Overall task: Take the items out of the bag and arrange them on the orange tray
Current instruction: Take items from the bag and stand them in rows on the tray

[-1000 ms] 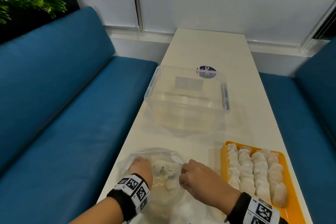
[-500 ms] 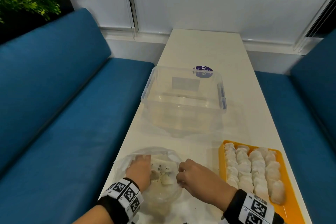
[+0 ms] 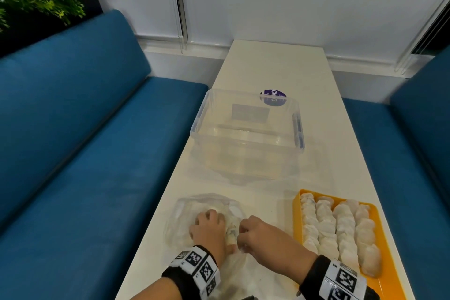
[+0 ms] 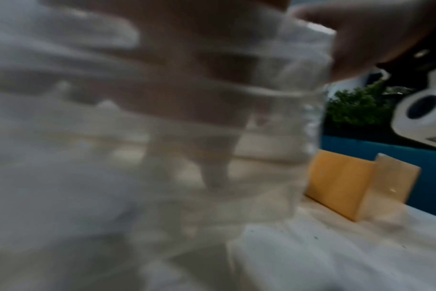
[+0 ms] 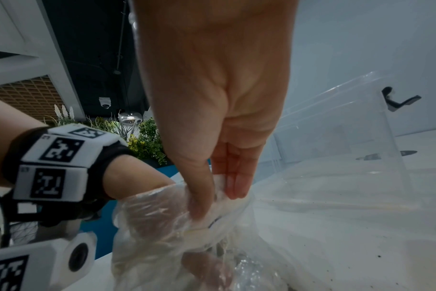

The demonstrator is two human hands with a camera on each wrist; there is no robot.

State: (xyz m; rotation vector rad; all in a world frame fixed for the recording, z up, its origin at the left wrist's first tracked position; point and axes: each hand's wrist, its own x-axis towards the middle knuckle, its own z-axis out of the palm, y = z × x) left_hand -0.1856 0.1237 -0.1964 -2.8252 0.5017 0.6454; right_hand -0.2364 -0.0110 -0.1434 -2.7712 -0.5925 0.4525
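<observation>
Right hand [image 5: 212,122] pinching clear bag [image 5: 167,236] rim, left hand [image 5: 137,183] inside; clear tub [image 5: 361,122] behind

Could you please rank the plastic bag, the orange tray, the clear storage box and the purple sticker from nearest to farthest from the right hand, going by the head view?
From the right hand:
1. Plastic bag: pinched at its edge, on the left.
2. Orange tray: just right of the hand.
3. Clear storage box: farther up the table.
4. Purple sticker: behind the box.
</observation>
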